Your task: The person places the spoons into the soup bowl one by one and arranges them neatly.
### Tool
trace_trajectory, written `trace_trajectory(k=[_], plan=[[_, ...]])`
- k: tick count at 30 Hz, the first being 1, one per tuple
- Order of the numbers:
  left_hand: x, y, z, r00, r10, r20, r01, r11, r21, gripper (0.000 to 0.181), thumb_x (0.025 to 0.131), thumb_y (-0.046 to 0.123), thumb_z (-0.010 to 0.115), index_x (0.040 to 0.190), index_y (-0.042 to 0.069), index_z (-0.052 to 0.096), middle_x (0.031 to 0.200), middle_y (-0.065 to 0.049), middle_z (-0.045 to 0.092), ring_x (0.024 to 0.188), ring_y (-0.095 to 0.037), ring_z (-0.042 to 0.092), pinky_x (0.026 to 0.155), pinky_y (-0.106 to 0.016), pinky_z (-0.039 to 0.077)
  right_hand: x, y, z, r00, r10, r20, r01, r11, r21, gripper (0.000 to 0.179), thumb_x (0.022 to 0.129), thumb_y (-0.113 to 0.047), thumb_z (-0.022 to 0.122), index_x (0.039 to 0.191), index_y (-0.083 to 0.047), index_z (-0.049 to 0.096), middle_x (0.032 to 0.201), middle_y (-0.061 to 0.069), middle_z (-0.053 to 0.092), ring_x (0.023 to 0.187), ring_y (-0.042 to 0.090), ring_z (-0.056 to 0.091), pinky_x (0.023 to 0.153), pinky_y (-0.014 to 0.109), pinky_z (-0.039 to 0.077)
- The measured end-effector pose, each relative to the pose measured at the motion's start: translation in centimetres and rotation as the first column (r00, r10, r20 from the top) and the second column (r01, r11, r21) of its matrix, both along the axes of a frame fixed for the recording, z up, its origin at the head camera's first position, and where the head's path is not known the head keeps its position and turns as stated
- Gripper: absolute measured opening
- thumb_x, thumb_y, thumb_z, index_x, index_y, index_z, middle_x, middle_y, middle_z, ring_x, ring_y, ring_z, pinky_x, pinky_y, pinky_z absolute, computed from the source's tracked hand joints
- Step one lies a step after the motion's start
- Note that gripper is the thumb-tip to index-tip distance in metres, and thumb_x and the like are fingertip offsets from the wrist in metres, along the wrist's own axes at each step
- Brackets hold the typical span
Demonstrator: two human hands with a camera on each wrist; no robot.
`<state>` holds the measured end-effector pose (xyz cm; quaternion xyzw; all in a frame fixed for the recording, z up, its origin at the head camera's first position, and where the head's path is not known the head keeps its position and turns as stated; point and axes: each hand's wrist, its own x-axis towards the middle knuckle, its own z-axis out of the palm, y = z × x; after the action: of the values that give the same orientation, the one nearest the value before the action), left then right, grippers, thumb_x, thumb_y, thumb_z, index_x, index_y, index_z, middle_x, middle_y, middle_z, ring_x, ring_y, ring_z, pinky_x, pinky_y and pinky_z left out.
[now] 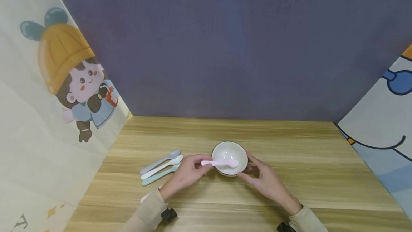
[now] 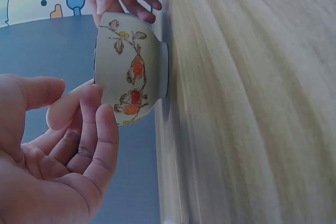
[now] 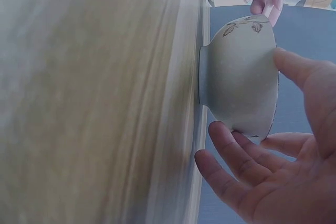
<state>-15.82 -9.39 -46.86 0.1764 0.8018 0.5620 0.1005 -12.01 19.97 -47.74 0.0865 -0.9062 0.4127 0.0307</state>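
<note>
Head view: the left hand (image 1: 187, 174) pinches a pink spoon (image 1: 222, 163) over a bowl (image 1: 226, 150), which the right hand (image 1: 266, 182) grips. Left lie a grey spoon (image 1: 159, 162), white spoon (image 1: 162, 167) and green spoon (image 1: 158, 178), the last partly behind the left hand; a sleeve (image 1: 146, 210) partly hides a pink item (image 1: 144, 198). Left wrist: the bowl bears a fruit pattern (image 2: 137, 67). Right wrist: it stands on the table (image 3: 121, 87).

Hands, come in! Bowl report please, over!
Left hand pinching slim pink plastic-looking spoon over round white ceramic-looking bowl. Right hand holding bowl's side. Bowl upright on wood-grain table. Nothing seen blocking spoon.
</note>
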Motion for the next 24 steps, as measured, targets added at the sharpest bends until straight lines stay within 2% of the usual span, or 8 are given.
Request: trace_trajectory(k=[4, 10, 13, 17, 24], plan=[[0.11, 0.09, 0.06, 1.0, 0.0, -0.008, 0.0, 1.0, -0.004, 0.032, 0.099, 0.016, 0.075, 0.125, -0.002, 0.074, 0.097, -0.024, 0.078, 0.081, -0.032, 0.075, 0.058, -0.017, 0.051, 0.0, -0.07, -0.09, 1.0, -0.004, 0.0, 0.004, 1.0, -0.002, 0.092, 0.088, -0.044, 0.088, 0.159, -0.002, 0.047, 0.141, 0.014, 0.071, 0.103, 0.017, 0.079, 0.091, 0.036, 0.062], [0.37, 0.06, 0.23, 1.0, 0.003, -0.03, -0.005, 0.999, -0.045, 0.032, 0.098, 0.019, 0.076, 0.125, 0.0, 0.076, 0.095, -0.02, 0.079, 0.074, -0.01, 0.068, 0.057, -0.018, 0.049, 0.01, -0.06, -0.19, 1.0, 0.001, 0.011, -0.001, 1.0, -0.012, 0.093, 0.087, -0.043, 0.088, 0.16, -0.004, 0.046, 0.143, 0.013, 0.07, 0.103, 0.015, 0.078, 0.09, 0.031, 0.061], [0.52, 0.04, 0.29, 0.999, 0.006, -0.048, -0.008, 0.999, -0.043, 0.032, 0.098, 0.019, 0.076, 0.124, 0.0, 0.076, 0.096, -0.017, 0.079, 0.073, -0.005, 0.065, 0.058, -0.018, 0.05, -0.01, 0.01, -0.31, 1.0, 0.007, 0.002, -0.007, 1.0, -0.015, 0.092, 0.088, -0.043, 0.088, 0.159, -0.003, 0.046, 0.142, 0.015, 0.069, 0.103, 0.016, 0.079, 0.089, 0.031, 0.062], [0.72, -0.01, 0.44, 0.998, 0.008, -0.064, -0.01, 0.999, -0.042, 0.032, 0.097, 0.019, 0.077, 0.123, 0.001, 0.077, 0.097, -0.013, 0.08, 0.074, -0.003, 0.065, 0.059, -0.018, 0.051, -0.02, 0.04, -0.33, 1.0, 0.015, -0.015, -0.015, 1.0, -0.024, 0.09, 0.088, -0.041, 0.088, 0.159, -0.002, 0.047, 0.142, 0.015, 0.07, 0.102, 0.017, 0.079, 0.088, 0.032, 0.062], [0.93, -0.2, 0.67, 0.998, 0.005, -0.069, -0.01, 0.997, -0.077, 0.033, 0.097, 0.021, 0.077, 0.125, 0.004, 0.077, 0.087, -0.006, 0.078, 0.071, -0.003, 0.064, 0.057, -0.02, 0.05, 0.01, -0.02, -0.21, 0.999, 0.023, -0.026, -0.023, 1.0, -0.021, 0.09, 0.088, -0.041, 0.088, 0.159, -0.002, 0.047, 0.142, 0.014, 0.07, 0.102, 0.016, 0.079, 0.088, 0.033, 0.063]])
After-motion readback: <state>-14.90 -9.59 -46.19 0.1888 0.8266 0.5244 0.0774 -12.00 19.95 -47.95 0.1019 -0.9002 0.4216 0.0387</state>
